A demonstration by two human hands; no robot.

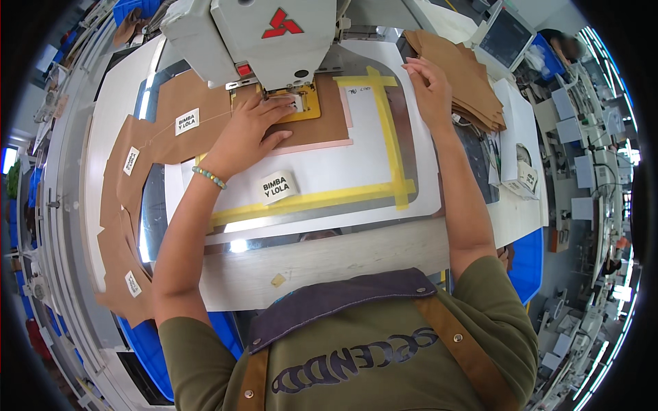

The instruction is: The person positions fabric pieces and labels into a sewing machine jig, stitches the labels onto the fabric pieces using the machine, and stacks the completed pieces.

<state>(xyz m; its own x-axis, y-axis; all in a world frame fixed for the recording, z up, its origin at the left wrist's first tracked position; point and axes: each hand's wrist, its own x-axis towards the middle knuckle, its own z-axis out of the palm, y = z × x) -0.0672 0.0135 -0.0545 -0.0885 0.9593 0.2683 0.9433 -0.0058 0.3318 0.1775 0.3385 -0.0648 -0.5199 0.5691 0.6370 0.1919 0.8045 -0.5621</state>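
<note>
My left hand lies with fingers spread on a flat brown fabric piece under the head of a white sewing machine. Its fingertips reach a yellow clamp frame around a white label, partly hidden by the fingers. Raised at the right, my right hand has loosely bent fingers with nothing visible in them. It is nearest to a stack of brown pieces; whether it touches them I cannot tell. Nearer me, several white labels with dark print sit in a small pile on the white template sheet.
Yellow tape borders the template. Brown pieces with sewn white labels trail off the table's left side, joined by thread. A monitor and a white box stand at the right. Blue bins sit below the table edge.
</note>
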